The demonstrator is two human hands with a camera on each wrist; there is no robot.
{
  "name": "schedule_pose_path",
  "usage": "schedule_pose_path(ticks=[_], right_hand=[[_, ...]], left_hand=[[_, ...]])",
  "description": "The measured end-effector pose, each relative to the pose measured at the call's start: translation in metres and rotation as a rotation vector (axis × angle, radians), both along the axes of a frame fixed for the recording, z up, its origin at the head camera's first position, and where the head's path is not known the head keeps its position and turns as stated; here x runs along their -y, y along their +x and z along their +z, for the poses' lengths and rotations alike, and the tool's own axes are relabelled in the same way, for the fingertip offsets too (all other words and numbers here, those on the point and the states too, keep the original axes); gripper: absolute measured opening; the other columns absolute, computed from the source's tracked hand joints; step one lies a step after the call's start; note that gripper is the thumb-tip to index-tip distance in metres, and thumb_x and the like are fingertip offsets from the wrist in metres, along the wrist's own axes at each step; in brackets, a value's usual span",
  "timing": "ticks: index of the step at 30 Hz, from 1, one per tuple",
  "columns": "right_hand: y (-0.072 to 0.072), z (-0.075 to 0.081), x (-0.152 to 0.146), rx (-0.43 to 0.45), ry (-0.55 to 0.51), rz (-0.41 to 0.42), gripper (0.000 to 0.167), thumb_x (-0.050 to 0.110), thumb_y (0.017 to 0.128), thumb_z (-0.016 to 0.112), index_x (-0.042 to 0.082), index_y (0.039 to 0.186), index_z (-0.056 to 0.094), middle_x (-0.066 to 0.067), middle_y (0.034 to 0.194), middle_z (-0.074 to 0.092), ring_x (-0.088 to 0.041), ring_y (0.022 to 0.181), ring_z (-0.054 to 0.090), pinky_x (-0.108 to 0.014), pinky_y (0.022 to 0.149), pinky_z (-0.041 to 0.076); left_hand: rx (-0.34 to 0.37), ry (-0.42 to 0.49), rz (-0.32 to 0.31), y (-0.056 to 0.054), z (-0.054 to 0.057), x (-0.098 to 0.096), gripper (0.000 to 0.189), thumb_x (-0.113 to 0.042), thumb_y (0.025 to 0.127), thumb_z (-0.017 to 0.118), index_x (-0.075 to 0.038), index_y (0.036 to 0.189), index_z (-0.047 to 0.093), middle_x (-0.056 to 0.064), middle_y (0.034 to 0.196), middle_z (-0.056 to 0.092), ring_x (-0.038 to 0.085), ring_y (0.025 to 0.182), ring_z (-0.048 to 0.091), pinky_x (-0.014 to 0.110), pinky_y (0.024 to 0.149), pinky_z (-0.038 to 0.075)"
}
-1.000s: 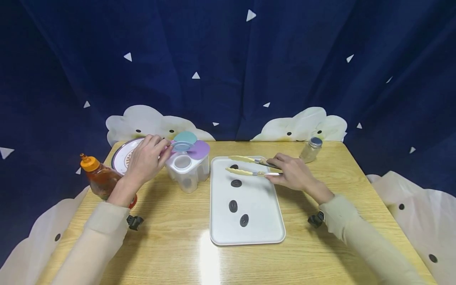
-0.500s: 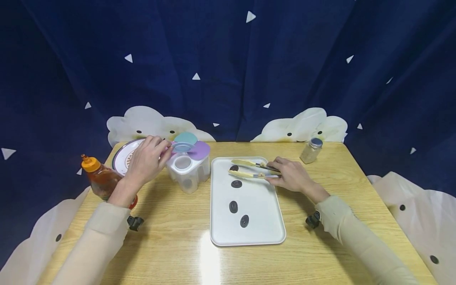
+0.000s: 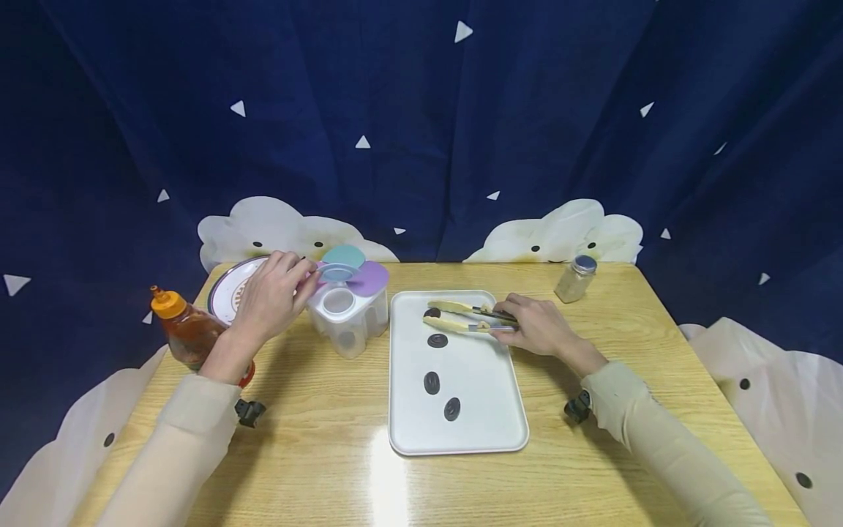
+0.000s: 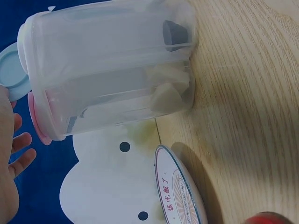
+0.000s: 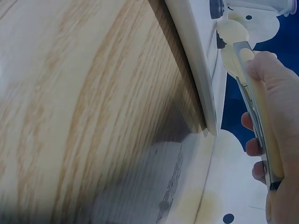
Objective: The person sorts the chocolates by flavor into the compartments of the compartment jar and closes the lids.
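Note:
My left hand (image 3: 273, 293) pinches the raised pale blue flip lid (image 3: 337, 273) of a clear container (image 3: 364, 316) with several coloured lids. The round opening (image 3: 339, 299) under that lid is uncovered. In the left wrist view, fingertips hold the lid's edge, and a dark piece (image 4: 175, 34) and pale pieces (image 4: 169, 91) show inside the container. My right hand (image 3: 541, 326) grips tongs (image 3: 448, 323) with yellowish tips, low over the white tray (image 3: 474, 402). The tips sit on either side of the farthest dark oval piece (image 3: 432, 312). Several similar ovals (image 3: 431, 382) lie nearer on the tray.
An orange-capped sauce bottle (image 3: 191, 333) stands beside my left forearm. Behind my left hand is a patterned white dish (image 3: 230, 289). A small jar (image 3: 576, 279) with a metal cap stands at the back right. The dark blue curtain (image 3: 421, 132) hangs behind the wooden table (image 3: 316, 439).
My right hand has moved slightly nearer, lowering the tongs toward the tray, and their tips have narrowed around the farthest oval. My left hand stays on the lid.

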State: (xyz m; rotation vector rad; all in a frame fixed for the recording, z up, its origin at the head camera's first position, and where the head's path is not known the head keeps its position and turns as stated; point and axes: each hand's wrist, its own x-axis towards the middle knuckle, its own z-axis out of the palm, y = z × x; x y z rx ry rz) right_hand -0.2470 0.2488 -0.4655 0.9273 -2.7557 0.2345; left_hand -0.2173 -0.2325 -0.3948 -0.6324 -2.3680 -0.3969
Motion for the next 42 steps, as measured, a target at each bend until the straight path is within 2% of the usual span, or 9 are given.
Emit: schedule_pose_path(ticks=[9, 15, 25, 33, 36, 42], right_hand=[[0.001, 0.003, -0.002, -0.048, -0.014, 0.017, 0.045, 0.051, 0.086, 0.080, 0.016, 0.113, 0.077, -0.002, 0.101, 0.074, -0.015, 0.074, 0.067, -0.033, 0.056, 0.049], [0.004, 0.014, -0.002, -0.096, -0.052, 0.052, 0.046, 0.047, 0.084, 0.083, 0.012, 0.113, 0.077, -0.005, 0.101, 0.074, -0.020, 0.077, 0.071, -0.037, 0.058, 0.054], [0.014, 0.047, 0.004, -0.236, -0.154, 0.149, 0.048, 0.043, 0.079, 0.084, 0.008, 0.109, 0.075, -0.005, 0.097, 0.074, -0.019, 0.070, 0.068, -0.037, 0.053, 0.051], [0.022, 0.070, 0.015, -0.336, -0.231, 0.224, 0.052, 0.059, 0.092, 0.069, 0.009, 0.108, 0.075, -0.005, 0.095, 0.074, -0.017, 0.067, 0.066, -0.034, 0.049, 0.047], [0.026, 0.080, 0.021, -0.356, -0.244, 0.239, 0.055, 0.061, 0.094, 0.066, 0.009, 0.108, 0.076, -0.005, 0.096, 0.075, -0.019, 0.068, 0.067, -0.035, 0.050, 0.048], [0.033, 0.099, 0.041, -0.364, -0.241, 0.298, 0.050, 0.054, 0.087, 0.074, 0.010, 0.110, 0.076, -0.005, 0.097, 0.075, -0.019, 0.071, 0.067, -0.034, 0.053, 0.050]], left_hand=[[0.006, -0.006, 0.001, -0.001, 0.001, -0.001, 0.014, -0.018, 0.099, 0.070, -0.006, 0.105, 0.069, 0.015, 0.094, 0.067, 0.037, 0.094, 0.060, 0.052, 0.084, 0.053], [-0.001, -0.011, -0.004, -0.001, 0.001, -0.001, 0.014, -0.019, 0.099, 0.069, -0.006, 0.106, 0.069, 0.015, 0.093, 0.067, 0.037, 0.094, 0.060, 0.052, 0.085, 0.052], [-0.013, -0.018, -0.011, -0.001, 0.000, -0.002, 0.016, -0.019, 0.099, 0.069, -0.005, 0.107, 0.069, 0.015, 0.092, 0.066, 0.037, 0.093, 0.060, 0.052, 0.084, 0.053], [-0.020, -0.017, -0.009, 0.000, 0.001, -0.001, 0.016, -0.018, 0.099, 0.070, -0.005, 0.106, 0.069, 0.016, 0.093, 0.067, 0.038, 0.094, 0.061, 0.053, 0.086, 0.053], [-0.025, -0.015, -0.012, 0.001, 0.002, -0.001, 0.015, -0.019, 0.099, 0.070, -0.005, 0.105, 0.069, 0.016, 0.093, 0.067, 0.038, 0.093, 0.061, 0.053, 0.086, 0.053], [-0.020, -0.013, -0.009, 0.001, 0.002, -0.001, 0.014, -0.018, 0.099, 0.069, -0.005, 0.104, 0.069, 0.016, 0.093, 0.067, 0.038, 0.093, 0.060, 0.052, 0.085, 0.053]])
